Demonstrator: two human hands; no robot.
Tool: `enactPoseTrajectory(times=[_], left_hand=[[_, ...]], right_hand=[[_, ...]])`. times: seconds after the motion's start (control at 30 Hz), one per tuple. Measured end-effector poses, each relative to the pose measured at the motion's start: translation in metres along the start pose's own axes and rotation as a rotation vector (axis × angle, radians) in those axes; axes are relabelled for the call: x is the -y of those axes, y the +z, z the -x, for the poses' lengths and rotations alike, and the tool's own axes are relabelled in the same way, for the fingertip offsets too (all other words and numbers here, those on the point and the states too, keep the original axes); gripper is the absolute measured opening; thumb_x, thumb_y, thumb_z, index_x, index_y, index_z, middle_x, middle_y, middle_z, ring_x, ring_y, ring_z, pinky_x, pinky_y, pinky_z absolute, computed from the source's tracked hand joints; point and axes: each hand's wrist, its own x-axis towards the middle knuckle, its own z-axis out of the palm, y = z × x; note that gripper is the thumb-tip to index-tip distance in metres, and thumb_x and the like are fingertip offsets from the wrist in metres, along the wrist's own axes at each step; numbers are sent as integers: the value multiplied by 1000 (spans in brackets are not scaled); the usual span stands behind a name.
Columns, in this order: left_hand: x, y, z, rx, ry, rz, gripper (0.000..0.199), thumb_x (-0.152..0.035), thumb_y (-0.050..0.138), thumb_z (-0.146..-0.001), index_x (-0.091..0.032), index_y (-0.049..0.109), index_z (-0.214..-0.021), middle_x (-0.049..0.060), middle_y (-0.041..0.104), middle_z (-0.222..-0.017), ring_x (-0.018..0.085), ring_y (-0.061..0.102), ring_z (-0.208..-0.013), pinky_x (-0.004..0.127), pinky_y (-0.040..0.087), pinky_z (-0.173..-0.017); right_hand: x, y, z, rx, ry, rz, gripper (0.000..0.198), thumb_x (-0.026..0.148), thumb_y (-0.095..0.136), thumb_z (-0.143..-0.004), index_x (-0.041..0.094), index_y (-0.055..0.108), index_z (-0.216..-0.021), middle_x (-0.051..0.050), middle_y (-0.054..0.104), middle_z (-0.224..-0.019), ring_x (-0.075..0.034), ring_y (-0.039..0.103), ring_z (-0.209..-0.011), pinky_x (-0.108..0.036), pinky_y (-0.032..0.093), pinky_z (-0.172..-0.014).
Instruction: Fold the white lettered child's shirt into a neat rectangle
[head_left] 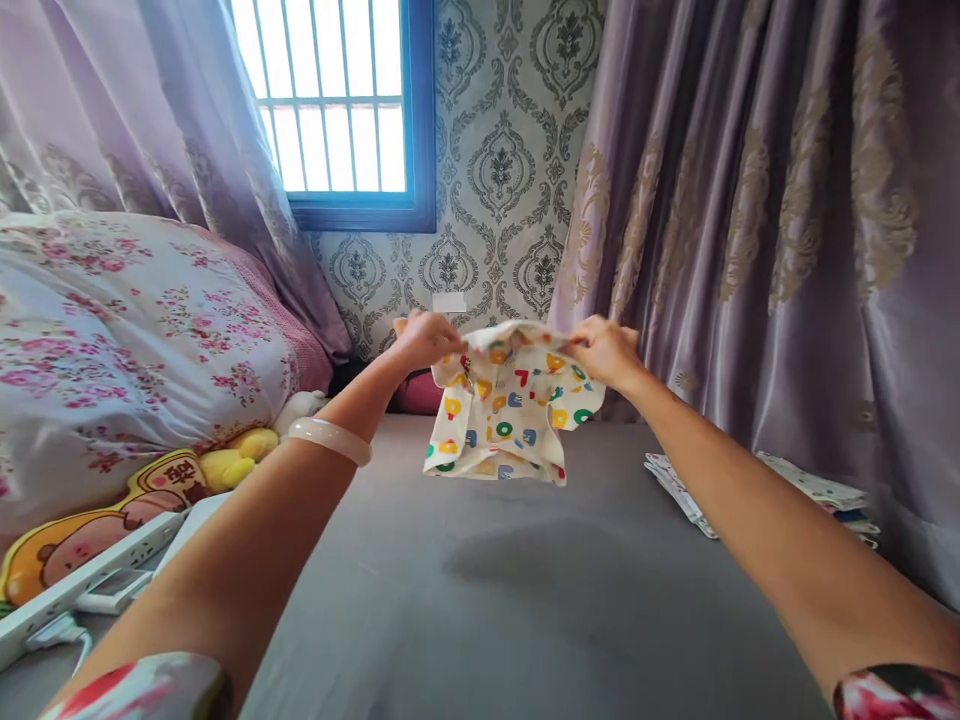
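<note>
A small cream garment [504, 412] printed with coloured letters hangs in the air above the grey bed surface [480, 600]. My left hand [424, 340] pinches its top left edge and my right hand [606, 352] pinches its top right edge. Both arms are stretched out in front of me. A pale bangle [330, 440] sits on my left wrist. The garment's lower hem hangs free, clear of the bed.
A stack of folded printed clothes [757, 485] lies at the right by the purple curtain [787, 230]. A floral quilt [127, 350], a yellow plush toy [229, 460] and a white power strip [82, 580] sit at the left. A barred window [337, 100] is ahead.
</note>
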Motion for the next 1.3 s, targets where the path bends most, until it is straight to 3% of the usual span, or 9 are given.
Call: enactPoseTrajectory(times=[0.07, 0.17, 0.27, 0.37, 0.5, 0.67, 0.87, 1.03, 1.3], left_hand=[[0, 2, -2, -25, 2, -16, 16, -35, 71, -67, -20, 69, -61, 4, 65, -68, 25, 58, -85, 35, 35, -80], [4, 6, -3, -72, -100, 15, 17, -37, 70, -69, -20, 70, -66, 3, 63, -64, 22, 57, -78, 35, 37, -77], [10, 11, -7, -13, -191, 56, 17, -37, 70, -69, -20, 68, -68, 1, 61, -63, 20, 57, -74, 33, 40, -75], [14, 16, -11, -52, -261, -1, 12, -33, 65, -74, -21, 67, -73, 1, 62, -68, 20, 58, -78, 32, 42, -75], [7, 20, -13, -39, -309, -122, 9, -26, 57, -79, -22, 65, -78, 2, 65, -83, 22, 59, -91, 34, 43, -81], [-7, 30, -5, -107, -264, -188, 19, -20, 44, -87, -23, 62, -91, 7, 64, -100, 25, 57, -101, 37, 43, -85], [-11, 35, 11, -406, -97, -170, 24, -19, 35, -94, -20, 58, -100, 10, 56, -96, 25, 53, -102, 39, 41, -90], [-17, 17, 32, -575, -4, -215, 20, -23, 36, -95, -21, 56, -99, 9, 51, -103, 26, 46, -108, 44, 35, -95], [-42, -46, 82, -638, 189, -379, 20, -28, 40, -95, -21, 57, -102, 10, 48, -110, 29, 41, -114, 48, 30, -98]], right_hand=[[2, 3, 0, 0, 16, 24, 23, 36, 61, -84, 24, 72, -68, -2, 70, -100, -24, 59, -97, -39, 34, -84], [5, 6, -2, -60, 86, 23, 19, 36, 64, -83, 25, 74, -73, -3, 70, -99, -25, 59, -98, -38, 35, -83], [6, 8, -4, 46, 134, -37, 17, 37, 67, -81, 24, 76, -75, -3, 71, -84, -23, 62, -84, -32, 38, -72], [6, 11, -5, 89, 220, -70, 16, 33, 65, -82, 22, 76, -81, -2, 70, -75, -19, 61, -72, -28, 37, -62], [7, 19, -6, 93, 292, -24, 18, 29, 59, -87, 20, 75, -87, -3, 70, -78, -18, 60, -72, -27, 36, -60], [11, 27, -3, -12, 218, 48, 22, 23, 47, -93, 18, 69, -94, -9, 68, -90, -21, 59, -83, -28, 40, -70], [28, 15, 14, -249, 49, 167, 29, 27, 34, -99, 18, 61, -103, -9, 59, -102, -21, 56, -85, -29, 39, -66], [43, -11, 29, -335, -89, 261, 31, 29, 30, -100, 17, 58, -99, -9, 56, -100, -20, 54, -87, -28, 37, -64], [68, -72, 47, -384, -212, 321, 30, 30, 34, -96, 17, 61, -93, -10, 59, -98, -20, 54, -82, -29, 34, -59]])
